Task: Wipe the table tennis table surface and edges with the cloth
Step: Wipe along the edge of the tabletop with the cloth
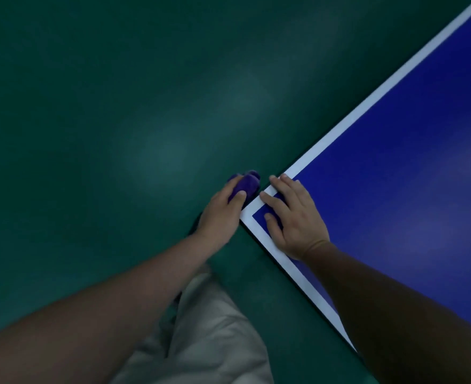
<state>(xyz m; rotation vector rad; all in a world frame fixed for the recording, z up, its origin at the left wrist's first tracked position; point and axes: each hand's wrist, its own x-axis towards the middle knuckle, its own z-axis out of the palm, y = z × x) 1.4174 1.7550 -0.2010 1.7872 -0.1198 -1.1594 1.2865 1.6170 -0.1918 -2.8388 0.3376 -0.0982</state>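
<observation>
The blue table tennis table (pixel 395 176) with a white border line fills the right side, its corner pointing toward the middle of the view. A bunched purple cloth (pixel 246 184) sits against the outer side of that corner. My left hand (pixel 223 214) grips the cloth, holding it to the table's edge just off the corner. My right hand (pixel 292 214) rests flat on the tabletop at the corner, fingers spread over the white line and the blue surface.
Dark green floor (pixel 118 134) surrounds the table on the left and top. My leg in light beige trousers (pixel 209 333) shows at the bottom middle, close to the table's near edge.
</observation>
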